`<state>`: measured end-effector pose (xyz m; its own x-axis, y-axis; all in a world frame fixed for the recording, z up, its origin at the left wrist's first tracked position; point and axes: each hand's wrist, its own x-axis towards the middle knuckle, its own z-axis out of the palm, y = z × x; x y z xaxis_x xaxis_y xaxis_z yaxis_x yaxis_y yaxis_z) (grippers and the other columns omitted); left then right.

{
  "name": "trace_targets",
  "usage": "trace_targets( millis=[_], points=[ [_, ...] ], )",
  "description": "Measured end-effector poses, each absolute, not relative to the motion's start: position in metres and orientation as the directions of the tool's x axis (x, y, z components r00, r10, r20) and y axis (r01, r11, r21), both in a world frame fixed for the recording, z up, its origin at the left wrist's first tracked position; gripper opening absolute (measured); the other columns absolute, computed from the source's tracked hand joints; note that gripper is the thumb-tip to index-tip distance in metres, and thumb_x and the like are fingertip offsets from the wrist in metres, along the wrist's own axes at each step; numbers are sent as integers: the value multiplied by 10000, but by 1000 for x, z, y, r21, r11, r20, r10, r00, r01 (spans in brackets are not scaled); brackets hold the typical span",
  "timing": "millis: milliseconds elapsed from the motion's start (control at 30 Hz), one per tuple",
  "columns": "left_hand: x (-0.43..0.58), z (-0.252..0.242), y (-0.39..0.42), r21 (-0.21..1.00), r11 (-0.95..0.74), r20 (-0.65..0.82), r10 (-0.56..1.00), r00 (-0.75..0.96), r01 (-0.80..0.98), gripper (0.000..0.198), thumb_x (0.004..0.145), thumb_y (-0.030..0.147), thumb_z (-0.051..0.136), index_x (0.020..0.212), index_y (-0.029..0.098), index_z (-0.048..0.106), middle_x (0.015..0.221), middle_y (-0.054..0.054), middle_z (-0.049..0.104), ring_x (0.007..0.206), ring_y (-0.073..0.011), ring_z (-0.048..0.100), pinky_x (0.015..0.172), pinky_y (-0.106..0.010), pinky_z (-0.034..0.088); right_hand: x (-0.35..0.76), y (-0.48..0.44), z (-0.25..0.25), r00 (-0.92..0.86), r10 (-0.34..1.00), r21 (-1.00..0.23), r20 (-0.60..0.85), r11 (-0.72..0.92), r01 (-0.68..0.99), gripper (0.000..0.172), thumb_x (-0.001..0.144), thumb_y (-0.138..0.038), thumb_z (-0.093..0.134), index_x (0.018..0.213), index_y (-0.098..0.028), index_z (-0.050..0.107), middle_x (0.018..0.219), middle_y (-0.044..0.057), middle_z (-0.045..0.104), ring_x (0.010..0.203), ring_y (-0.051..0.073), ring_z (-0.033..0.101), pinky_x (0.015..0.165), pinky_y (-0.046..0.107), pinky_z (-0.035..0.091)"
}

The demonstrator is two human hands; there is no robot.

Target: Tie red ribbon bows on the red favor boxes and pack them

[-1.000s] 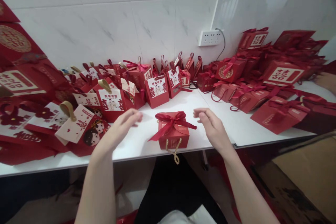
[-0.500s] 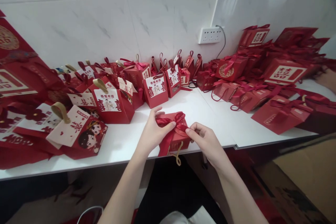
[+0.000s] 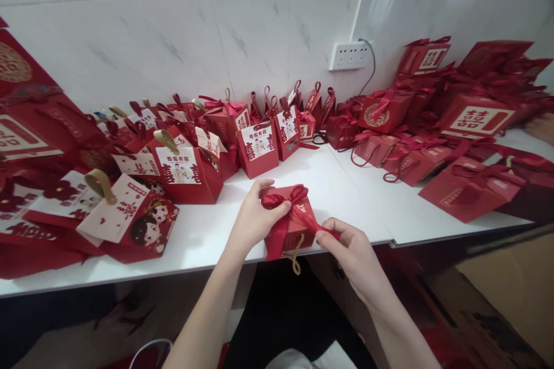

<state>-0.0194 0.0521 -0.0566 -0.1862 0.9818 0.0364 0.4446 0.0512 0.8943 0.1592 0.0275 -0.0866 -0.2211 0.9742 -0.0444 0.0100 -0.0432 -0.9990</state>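
A small red gift box [image 3: 289, 229] with a red ribbon bow [image 3: 285, 198] and a gold cord handle stands at the front edge of the white table [image 3: 208, 236]. My left hand [image 3: 255, 216] is closed on the bow's left loop and the box's top. My right hand [image 3: 346, 242] pinches the ribbon's right tail and holds it stretched down and to the right of the box.
Many red gift boxes and bags crowd the table: cartoon-couple bags [image 3: 184, 170] at the left and back, ribboned boxes [image 3: 467, 187] at the right. A wall socket [image 3: 348, 55] sits on the tiled wall. A cardboard box [image 3: 511, 294] lies on the floor at the right.
Both hands came in from open and apart to grip the bow. The right hand has since pulled the ribbon tail down and to the right.
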Motion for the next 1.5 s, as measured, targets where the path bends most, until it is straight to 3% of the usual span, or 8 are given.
trace_targets(
  millis=[267, 433, 667, 767, 933, 1167, 1333, 1500],
  points=[
    [-22, -59, 50, 940, 32, 27, 986, -166, 341, 485, 673, 365, 711, 1099, 194, 554, 1089, -75, 630, 940, -206, 623, 852, -336, 492, 172, 23, -84, -278, 960, -993, -45, -14, 115, 283, 769, -404, 578, 622, -205, 440, 568, -56, 377, 510, 98, 344, 505, 234, 327],
    [-40, -67, 43, 950, -117, 200, 940, -277, 290, 316, 744, 367, 622, 1023, 218, 632, 1200, -66, 589, 1172, -231, 509, 940, -335, 417, 185, 42, -76, -22, 986, -973, 165, 167, 161, 230, 767, -419, 580, 872, -216, 562, 840, 18, 571, 781, 167, 544, 707, 287, 451],
    [-37, -52, 34, 878, -113, 241, 944, -225, 465, 199, 746, 359, 619, 852, 201, 678, 842, -24, 638, 673, -131, 540, 643, -250, 439, 163, 81, -66, -114, 965, -918, 236, 260, 301, 286, 789, -447, 545, 873, -185, 624, 952, 84, 652, 813, 200, 600, 732, 348, 476],
    [-31, -41, 32, 922, -75, 137, 981, -139, 381, 203, 732, 378, 636, 778, 180, 634, 654, 6, 600, 534, -102, 511, 506, -214, 391, 155, 89, -69, -177, 959, -923, 223, 266, 277, 317, 775, -431, 569, 950, -176, 637, 995, 98, 674, 868, 215, 621, 728, 350, 484],
    [-30, -37, 37, 990, 52, -42, 996, -81, 131, 246, 741, 414, 611, 751, 191, 508, 385, 91, 422, 297, -41, 319, 343, -157, 172, 153, 94, -71, -230, 952, -935, 201, 256, 246, 330, 802, -438, 539, 980, -180, 645, 1024, 86, 687, 933, 212, 622, 782, 347, 478],
    [-36, -43, 47, 989, 123, -121, 992, 29, -77, 281, 737, 390, 627, 917, 191, 542, 366, 134, 300, 274, -16, 238, 332, -145, 108, 148, 99, -69, -332, 924, -934, 188, 273, 231, 279, 818, -423, 524, 871, -177, 645, 895, 59, 685, 837, 194, 611, 759, 327, 452],
    [-39, -41, 45, 992, 107, -105, 994, -43, 62, 239, 763, 410, 591, 851, 199, 523, 377, 110, 366, 281, -34, 308, 328, -140, 114, 146, 97, -65, -384, 905, -949, 182, 265, 173, 262, 817, -426, 543, 819, -177, 628, 763, 23, 641, 715, 163, 577, 693, 294, 438],
    [-40, -40, 39, 959, 12, 16, 995, -97, 283, 206, 793, 376, 561, 870, 188, 526, 491, 67, 507, 369, -57, 427, 388, -162, 282, 142, 92, -61, -355, 912, -955, 205, 266, 134, 325, 861, -460, 459, 717, -190, 567, 633, -21, 536, 623, 138, 511, 616, 263, 402]
  ],
)
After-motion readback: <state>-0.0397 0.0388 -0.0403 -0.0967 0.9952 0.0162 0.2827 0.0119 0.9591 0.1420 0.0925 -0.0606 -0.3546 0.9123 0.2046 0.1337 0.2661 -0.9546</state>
